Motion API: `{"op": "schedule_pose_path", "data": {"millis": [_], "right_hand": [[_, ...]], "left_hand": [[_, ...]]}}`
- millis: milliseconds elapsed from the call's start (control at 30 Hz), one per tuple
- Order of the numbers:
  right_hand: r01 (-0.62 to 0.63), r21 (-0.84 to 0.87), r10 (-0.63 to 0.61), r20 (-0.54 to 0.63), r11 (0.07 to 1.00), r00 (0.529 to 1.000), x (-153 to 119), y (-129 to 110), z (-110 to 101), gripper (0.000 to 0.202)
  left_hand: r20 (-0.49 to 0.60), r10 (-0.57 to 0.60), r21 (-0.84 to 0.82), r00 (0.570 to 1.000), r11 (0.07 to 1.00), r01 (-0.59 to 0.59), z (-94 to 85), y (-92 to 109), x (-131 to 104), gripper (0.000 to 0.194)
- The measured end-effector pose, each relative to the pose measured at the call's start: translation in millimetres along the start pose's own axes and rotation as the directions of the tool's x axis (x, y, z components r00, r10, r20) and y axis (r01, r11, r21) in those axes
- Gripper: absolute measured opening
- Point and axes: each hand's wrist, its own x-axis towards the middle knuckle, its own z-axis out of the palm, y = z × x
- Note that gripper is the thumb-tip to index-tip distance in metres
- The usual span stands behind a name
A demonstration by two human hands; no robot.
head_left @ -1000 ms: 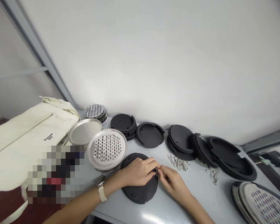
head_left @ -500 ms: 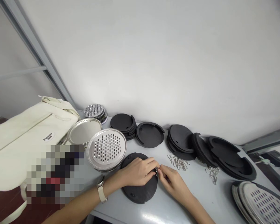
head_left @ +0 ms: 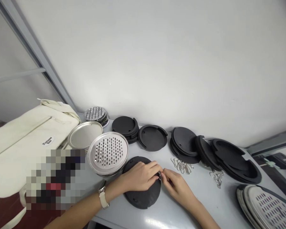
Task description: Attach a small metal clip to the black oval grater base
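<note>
On the table in front of me lies a black round disc [head_left: 143, 200] with small holes near its rim. My left hand [head_left: 143, 176] rests across it, fingers bent and closed at its right edge. My right hand [head_left: 176, 184] pinches at the same edge, its fingertips meeting those of the left. Between the fingertips shows part of a small metal ring clip [head_left: 160, 176]; the rest is covered by fingers. Just to the left is a round metal grater plate [head_left: 109, 152] with raised holes. Right of my hands lies a bunch of wire clips [head_left: 181, 166].
Behind stand stacks of black discs [head_left: 125, 125], a black round tray [head_left: 153, 138] and larger black rings [head_left: 238, 162]. Plain metal plates [head_left: 85, 135] and small graters [head_left: 95, 114] are at left, beside a cream bag [head_left: 33, 136]. More grater plates [head_left: 274, 203] lie at front right.
Both hands keep almost the same position at the disc's right edge. The whole view has shifted very slightly; nothing has been let go.
</note>
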Motion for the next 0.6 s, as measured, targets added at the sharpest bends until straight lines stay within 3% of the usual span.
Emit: {"op": "schedule_pose_path", "data": {"millis": [600], "right_hand": [[0.031,0.011,-0.031,-0.006,0.999,1.000,0.7,4.4,2.7,0.029]], "left_hand": [[0.016,0.000,0.012,1.000,1.000,-0.001,-2.1,0.3,-0.5,0.015]]}}
